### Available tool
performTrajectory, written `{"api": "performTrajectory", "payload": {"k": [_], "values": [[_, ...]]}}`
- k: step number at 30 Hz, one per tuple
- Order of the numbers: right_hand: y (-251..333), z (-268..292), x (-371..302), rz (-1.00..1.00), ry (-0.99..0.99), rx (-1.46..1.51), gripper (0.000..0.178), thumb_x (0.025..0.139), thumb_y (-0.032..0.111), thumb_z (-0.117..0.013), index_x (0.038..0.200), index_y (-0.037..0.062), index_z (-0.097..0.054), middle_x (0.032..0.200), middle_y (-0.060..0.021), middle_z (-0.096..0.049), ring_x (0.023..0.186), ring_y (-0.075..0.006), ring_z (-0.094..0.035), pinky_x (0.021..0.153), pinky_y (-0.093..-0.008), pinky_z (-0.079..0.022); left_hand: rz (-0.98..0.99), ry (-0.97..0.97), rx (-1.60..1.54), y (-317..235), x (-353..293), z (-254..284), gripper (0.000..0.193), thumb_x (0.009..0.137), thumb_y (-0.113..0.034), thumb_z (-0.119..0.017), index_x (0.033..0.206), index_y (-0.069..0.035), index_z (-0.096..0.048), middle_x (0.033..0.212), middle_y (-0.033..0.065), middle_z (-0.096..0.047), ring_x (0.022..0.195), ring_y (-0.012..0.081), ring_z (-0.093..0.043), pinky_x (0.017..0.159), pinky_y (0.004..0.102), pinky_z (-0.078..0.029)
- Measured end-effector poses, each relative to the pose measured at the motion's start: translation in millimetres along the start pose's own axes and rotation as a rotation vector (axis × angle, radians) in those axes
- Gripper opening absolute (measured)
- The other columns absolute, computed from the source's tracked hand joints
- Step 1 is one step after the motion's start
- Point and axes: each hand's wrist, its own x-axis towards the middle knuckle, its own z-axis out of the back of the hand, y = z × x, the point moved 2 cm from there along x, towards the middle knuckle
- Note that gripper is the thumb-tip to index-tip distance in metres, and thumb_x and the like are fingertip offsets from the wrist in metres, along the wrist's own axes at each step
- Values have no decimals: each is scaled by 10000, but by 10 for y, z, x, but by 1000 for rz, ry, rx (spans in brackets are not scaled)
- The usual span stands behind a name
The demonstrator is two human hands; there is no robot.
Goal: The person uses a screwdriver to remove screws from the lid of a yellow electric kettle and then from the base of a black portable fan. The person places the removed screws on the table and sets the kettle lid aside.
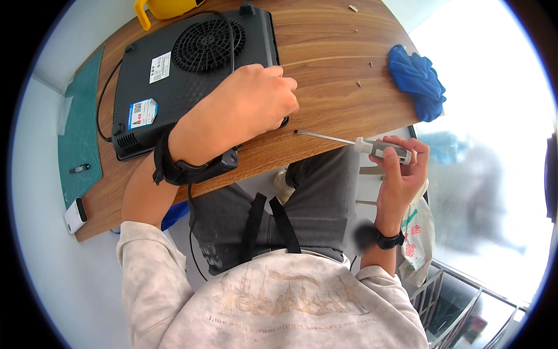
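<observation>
A black induction cooker [139,75] lies upside down on the table, its round fan grille [209,45] and labels facing up. My left hand [258,96] is closed over the cooker's near right corner. Its fingertips are turned under, so what they grip is hidden. In my right hand [404,166] is a screwdriver [372,148] with a grey and white handle, held to the right of the cooker beyond the table's near edge. Its thin shaft points left, the dark tip close to my left hand and touching nothing that I can see.
Several small screws [358,84] are scattered on the wooden table [325,58]. A blue cloth [417,81] lies at the right edge. At left are a green cutting mat [81,139] and a white device [75,216]. A yellow object [168,7] stands at the back. The cooker's black cord [231,41] crosses its underside.
</observation>
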Motion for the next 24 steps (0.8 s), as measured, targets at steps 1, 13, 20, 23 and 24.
{"api": "performTrajectory", "payload": {"k": [1, 13, 20, 23, 24], "values": [[-5, 5, -5, 3, 8, -7, 262, 957, -2, -634, 1185, 23, -508, 1147, -179, -657, 1061, -253, -680, 794, -349, -651, -6, -3, -3, -9, 8, -4, 28, 815, -142, -748, 824, -116, -741, 896, -13, -652, 928, 177, -645, 822, 328, -567], [-88, 74, 37, -16, -1, 80, 274, 930, -37, -670, 1140, 13, -502, 1110, -159, -645, 1010, -210, -689, 779, -334, -658, -70, 0, 16, -51, 1, 1, 102, 869, -112, -685, 800, -48, -647, 813, 51, -646, 831, 220, -673, 724, 339, -578], [-131, 143, 31, -41, 6, 117, 260, 925, -43, -668, 1114, 16, -499, 1082, -157, -646, 1004, -195, -682, 766, -322, -659, -23, 71, -8, -68, 62, 64, 124, 911, -135, -667, 837, -37, -645, 820, 85, -634, 832, 245, -663, 739, 339, -565], [-159, 162, 18, -42, 1, 139, 256, 927, -40, -666, 1109, 19, -496, 1079, -159, -645, 1008, -192, -678, 764, -323, -659, 3, 84, -198, 11, 80, 143, 134, 911, -152, -671, 856, -34, -640, 835, 90, -638, 817, 260, -648, 728, 342, -550], [-165, 163, 8, -41, -2, 139, 254, 929, -40, -663, 1109, 20, -495, 1080, -161, -645, 1012, -192, -676, 765, -325, -660, 19, 88, -224, 29, 69, 144, 135, 909, -155, -672, 861, -34, -638, 841, 90, -640, 813, 262, -645, 721, 345, -546]]}}
